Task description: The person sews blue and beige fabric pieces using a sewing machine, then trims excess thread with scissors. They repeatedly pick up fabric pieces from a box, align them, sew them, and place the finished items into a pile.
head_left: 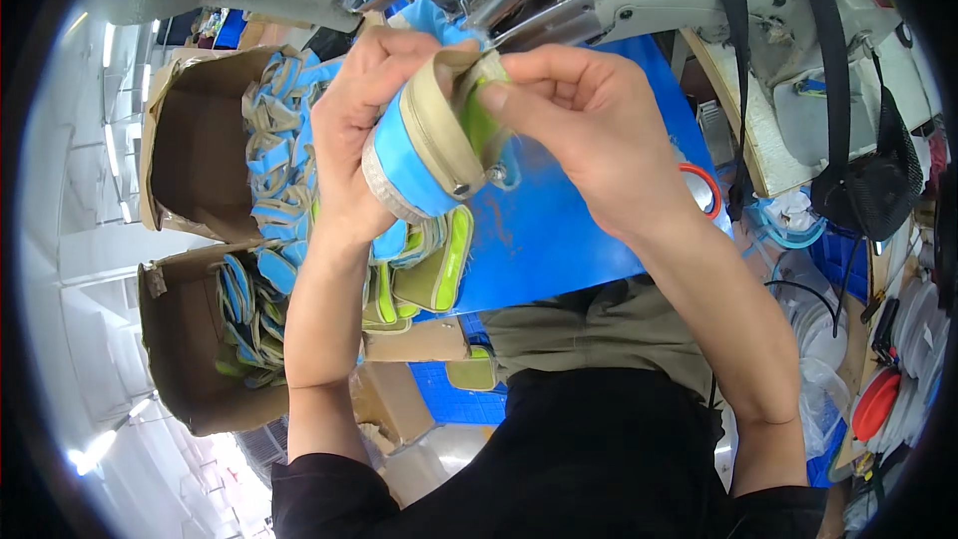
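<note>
Close under the sewing machine's metal parts (519,5), both hands hold a small curved fabric pouch piece (404,162). It has a blue band, a beige zipper strip along the rim and a bright green inner side. My left hand (349,135) wraps round its left side, fingers closed on it. With thumb and forefinger, my right hand (609,130) pinches the far right edge of the piece, where the green lining shows. A zipper pull hangs at its lower right. Whether the fabric lies under the needle, I cannot tell.
Blue-and-beige fabric pieces (284,150) pile up beside an open cardboard box (165,145) on the left. A second box (170,349) holds more pieces. Green-edged pieces (439,265) lie on the blue tabletop (559,250). Black straps (733,50) hang at the right.
</note>
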A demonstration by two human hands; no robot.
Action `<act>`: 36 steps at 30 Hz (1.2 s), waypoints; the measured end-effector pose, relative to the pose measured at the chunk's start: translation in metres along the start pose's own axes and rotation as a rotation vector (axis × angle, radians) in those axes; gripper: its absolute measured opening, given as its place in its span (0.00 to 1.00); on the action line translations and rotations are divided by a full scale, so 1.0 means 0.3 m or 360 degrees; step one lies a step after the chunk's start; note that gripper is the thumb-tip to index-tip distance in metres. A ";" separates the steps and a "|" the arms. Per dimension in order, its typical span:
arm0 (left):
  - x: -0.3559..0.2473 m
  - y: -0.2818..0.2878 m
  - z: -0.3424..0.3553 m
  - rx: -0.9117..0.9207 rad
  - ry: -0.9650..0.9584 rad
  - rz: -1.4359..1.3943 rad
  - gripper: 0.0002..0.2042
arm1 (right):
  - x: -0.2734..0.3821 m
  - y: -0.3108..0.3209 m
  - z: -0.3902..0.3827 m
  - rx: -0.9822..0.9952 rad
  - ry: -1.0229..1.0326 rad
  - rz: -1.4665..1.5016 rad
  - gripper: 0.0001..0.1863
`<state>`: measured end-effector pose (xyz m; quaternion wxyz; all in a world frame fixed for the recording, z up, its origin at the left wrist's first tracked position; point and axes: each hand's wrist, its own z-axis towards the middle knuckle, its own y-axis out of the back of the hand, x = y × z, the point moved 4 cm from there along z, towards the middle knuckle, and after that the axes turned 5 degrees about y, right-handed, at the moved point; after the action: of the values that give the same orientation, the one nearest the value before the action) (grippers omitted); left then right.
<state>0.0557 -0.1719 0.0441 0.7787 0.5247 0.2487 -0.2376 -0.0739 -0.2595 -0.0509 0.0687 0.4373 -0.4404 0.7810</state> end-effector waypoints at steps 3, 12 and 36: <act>-0.007 0.002 0.001 0.0032 0.0089 0.0007 0.15 | 0.006 -0.003 -0.002 -0.0004 -0.0064 0.0025 0.11; -0.003 0.015 0.001 0.0095 -0.0047 0.0130 0.15 | 0.016 -0.005 -0.011 0.0070 -0.0232 -0.0045 0.12; -0.097 -0.020 -0.013 -0.0346 -0.0633 0.1162 0.19 | 0.036 -0.022 -0.044 -0.0063 -0.0206 -0.0118 0.10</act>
<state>0.0292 -0.1670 0.0571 0.8953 0.4371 -0.0847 -0.0155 -0.0856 -0.2486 -0.0417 0.0776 0.5015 -0.4428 0.7392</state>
